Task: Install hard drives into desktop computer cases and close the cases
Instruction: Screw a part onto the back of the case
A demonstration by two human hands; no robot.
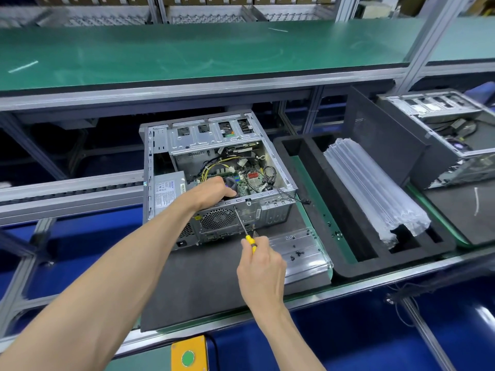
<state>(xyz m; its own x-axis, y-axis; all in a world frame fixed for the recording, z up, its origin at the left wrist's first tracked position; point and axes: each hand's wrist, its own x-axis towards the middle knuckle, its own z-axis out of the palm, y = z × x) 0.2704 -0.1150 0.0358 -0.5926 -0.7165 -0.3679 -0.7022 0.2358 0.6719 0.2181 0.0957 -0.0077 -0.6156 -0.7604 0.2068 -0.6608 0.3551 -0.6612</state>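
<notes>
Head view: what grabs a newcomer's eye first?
The open computer case at centre, its wiring and boards exposed, with the left hand resting on its near edge. Just in front, the right hand grips a yellow-handled screwdriver whose tip meets the case's back panel. To the right, a clear plastic bundle lies across a black foam tray.

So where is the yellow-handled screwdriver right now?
The yellow-handled screwdriver is low in the middle of the head view, held in the right hand, its tip against the rear panel of the open grey computer case.

Power supply label point(167, 192) print too small; clear tray point(300, 253) embossing unreadable
</notes>
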